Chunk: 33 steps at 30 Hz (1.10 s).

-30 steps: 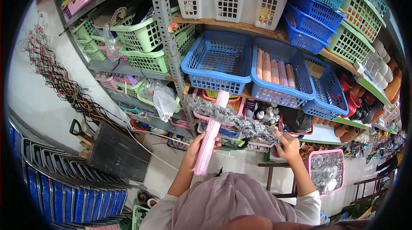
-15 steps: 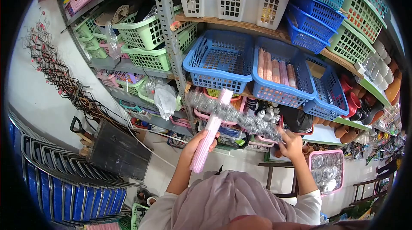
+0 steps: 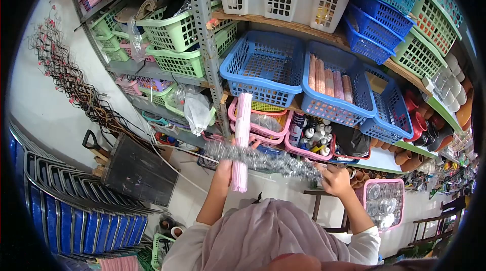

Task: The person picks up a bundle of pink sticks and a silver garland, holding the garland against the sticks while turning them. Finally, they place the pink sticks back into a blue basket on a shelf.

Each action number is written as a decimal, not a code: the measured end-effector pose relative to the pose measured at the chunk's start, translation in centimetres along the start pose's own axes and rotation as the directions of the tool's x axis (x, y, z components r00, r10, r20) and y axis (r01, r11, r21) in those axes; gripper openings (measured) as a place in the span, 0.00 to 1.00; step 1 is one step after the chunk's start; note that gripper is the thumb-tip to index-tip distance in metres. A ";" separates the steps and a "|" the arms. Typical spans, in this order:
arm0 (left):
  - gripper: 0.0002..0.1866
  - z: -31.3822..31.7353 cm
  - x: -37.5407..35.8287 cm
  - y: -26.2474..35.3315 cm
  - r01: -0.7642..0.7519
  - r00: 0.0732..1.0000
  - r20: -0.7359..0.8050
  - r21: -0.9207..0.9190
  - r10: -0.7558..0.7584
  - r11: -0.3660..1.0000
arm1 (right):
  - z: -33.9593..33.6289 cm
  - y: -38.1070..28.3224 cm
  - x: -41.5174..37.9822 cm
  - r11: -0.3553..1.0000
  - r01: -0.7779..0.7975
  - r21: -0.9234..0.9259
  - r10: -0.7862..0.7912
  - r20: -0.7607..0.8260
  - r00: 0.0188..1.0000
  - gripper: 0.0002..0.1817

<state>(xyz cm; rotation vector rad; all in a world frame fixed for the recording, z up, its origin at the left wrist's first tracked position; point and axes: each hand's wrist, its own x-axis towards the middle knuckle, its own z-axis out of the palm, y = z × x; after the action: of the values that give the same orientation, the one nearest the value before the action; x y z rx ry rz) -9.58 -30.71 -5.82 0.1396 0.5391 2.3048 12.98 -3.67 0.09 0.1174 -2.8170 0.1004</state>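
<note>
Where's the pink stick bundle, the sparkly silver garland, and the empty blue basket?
pink stick bundle (image 3: pixel 241 134), head view, middle of its length
silver garland (image 3: pixel 268 161), head view, middle stretch between the hands
empty blue basket (image 3: pixel 263 68), head view, bare mesh bottom

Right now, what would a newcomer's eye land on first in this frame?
First, the person's two hands at centre: the left hand grips an upright bundle of pink sticks, and the right hand holds one end of a silver tinsel garland stretched across them. Behind stands a metal shelving rack crammed with blue plastic baskets, green ones to its left. Blue stacked chairs fill the lower left.
</note>
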 end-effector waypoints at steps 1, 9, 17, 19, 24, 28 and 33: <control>0.28 0.1 0.1 0.1 -0.011 0.999 -0.040 0.037 0.012 0.999 | 0.0 -0.1 -0.1 1.000 0.000 0.002 0.000 0.003 1.000 0.33; 0.28 -4.4 0.6 1.4 0.237 0.940 0.305 -0.260 -0.154 0.936 | -0.2 -0.9 0.0 0.997 0.074 0.023 -0.076 0.077 0.994 0.37; 0.26 -4.0 0.2 2.6 0.129 0.988 0.110 -0.174 -0.111 0.976 | -0.4 -1.4 0.1 0.985 0.158 0.072 -0.163 0.082 0.983 0.35; 0.26 -3.9 0.1 2.5 0.082 0.995 0.066 -0.134 -0.073 0.988 | -0.9 -1.6 0.5 0.983 0.169 0.078 -0.176 0.096 0.980 0.35; 0.28 -2.3 -0.6 1.9 0.009 0.998 0.055 0.034 -0.011 0.999 | 0.8 -1.0 0.4 0.986 0.008 0.169 -0.024 0.090 0.996 0.32; 0.40 -3.0 -0.8 1.1 0.005 1.000 -0.011 0.040 -0.005 0.999 | 1.4 0.5 1.0 0.996 -0.037 0.076 0.035 0.023 0.999 0.33; 0.53 -2.7 -1.3 0.1 0.110 0.989 0.080 0.189 -0.127 0.976 | 0.3 0.6 2.3 0.988 -0.110 0.112 0.119 -0.072 0.990 0.31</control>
<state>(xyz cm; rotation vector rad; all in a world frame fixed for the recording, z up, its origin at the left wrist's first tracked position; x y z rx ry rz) -9.44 -32.59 -8.15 0.2929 0.6947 2.1189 10.61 -3.31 0.47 -0.0237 -2.7378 0.2780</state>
